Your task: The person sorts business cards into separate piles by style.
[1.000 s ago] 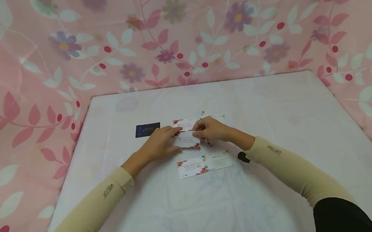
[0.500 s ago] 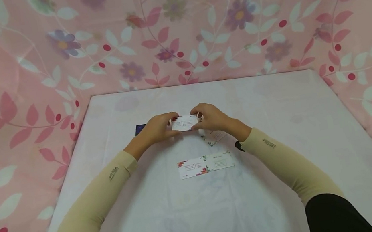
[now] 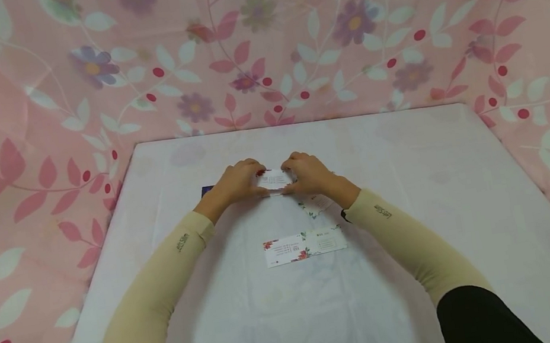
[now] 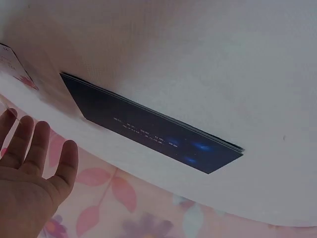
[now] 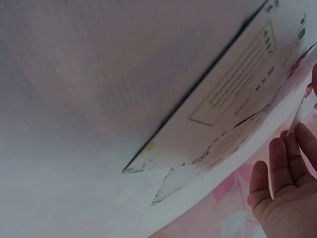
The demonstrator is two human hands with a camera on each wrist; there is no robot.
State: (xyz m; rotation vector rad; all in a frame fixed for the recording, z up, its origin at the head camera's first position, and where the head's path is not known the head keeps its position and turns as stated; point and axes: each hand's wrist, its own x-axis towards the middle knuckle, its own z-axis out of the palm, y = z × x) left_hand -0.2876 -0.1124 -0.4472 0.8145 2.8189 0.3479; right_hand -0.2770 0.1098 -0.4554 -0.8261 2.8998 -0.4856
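Observation:
Between my two hands is a white business card with red flowers in its corners. My left hand grips its left end, and my right hand holds the right end between thumb and fingers. The right wrist view shows the right hand with a thin card edge at its fingers. A dark blue card stack lies beside the left hand, mostly covered by that hand in the head view. White cards with green leaves lie under and beside my right hand, partly hidden.
Nearer to me, a red-flowered card and a green-leaf card lie side by side. The white-covered table meets a pink floral cloth at its back edge.
Both hands have lifted the red-flowered cards from the middle of the table, moved slightly away from me and squared up at the two ends. The front row of cards stays put.

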